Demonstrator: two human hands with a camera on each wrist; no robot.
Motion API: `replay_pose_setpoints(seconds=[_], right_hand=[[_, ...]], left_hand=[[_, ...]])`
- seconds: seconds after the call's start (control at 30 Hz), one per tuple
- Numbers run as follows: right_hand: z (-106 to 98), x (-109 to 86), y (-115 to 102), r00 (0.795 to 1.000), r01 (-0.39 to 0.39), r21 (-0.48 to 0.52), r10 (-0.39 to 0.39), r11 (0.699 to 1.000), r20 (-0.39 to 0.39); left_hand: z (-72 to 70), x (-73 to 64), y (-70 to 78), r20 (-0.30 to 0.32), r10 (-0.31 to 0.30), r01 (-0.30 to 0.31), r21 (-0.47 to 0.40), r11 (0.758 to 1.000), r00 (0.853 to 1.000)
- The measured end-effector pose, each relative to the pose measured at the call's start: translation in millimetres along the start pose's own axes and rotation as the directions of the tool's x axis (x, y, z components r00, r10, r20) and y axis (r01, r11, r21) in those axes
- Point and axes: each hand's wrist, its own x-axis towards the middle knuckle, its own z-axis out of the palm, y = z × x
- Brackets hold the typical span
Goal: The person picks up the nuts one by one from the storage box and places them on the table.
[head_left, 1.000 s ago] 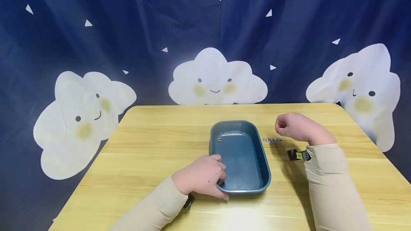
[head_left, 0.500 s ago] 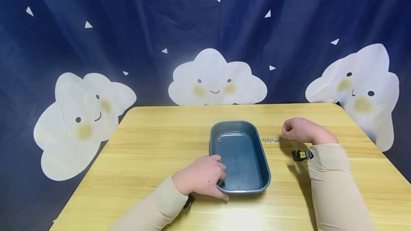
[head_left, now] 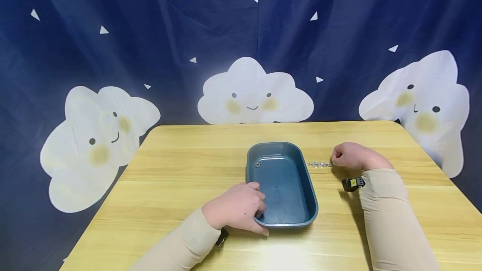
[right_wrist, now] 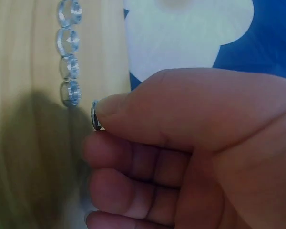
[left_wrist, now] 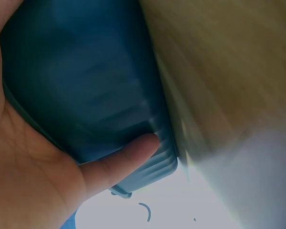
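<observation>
A deep blue-green plastic tub [head_left: 282,195] stands on the table. My left hand [head_left: 238,206] grips its near left corner, with fingers over the rim inside and the thumb [left_wrist: 121,162] along the outer wall. One small metal ring [head_left: 257,164] lies inside, near the left wall. Right of the tub, a row of several small shiny metal rings [right_wrist: 68,67] lies on the table. At the row's right end is my right hand [head_left: 350,155], fingers curled. Its thumb pinches another small metal ring [right_wrist: 95,114]; the opposing fingertip is hidden in the right wrist view.
The wooden table [head_left: 180,166] has rounded far corners. Behind it hangs a dark blue curtain [head_left: 169,20] printed with white clouds. A small black camera [head_left: 352,184] is strapped below the right wrist.
My right hand first moved right and slightly down, away from the tub, then lowered further to the row's right end. My left hand and the tub have stayed put.
</observation>
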Motion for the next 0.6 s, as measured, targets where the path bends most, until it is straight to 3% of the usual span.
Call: replay_pose_setpoints(seconds=[0.6], right_hand=[[8.0,7.5,4.0,0.999,-0.045,-0.02,0.045,0.999,0.021]], left_hand=[[-2.3,0.1,0.7,-0.022,0.026,-0.025,0.025,0.999,0.999]])
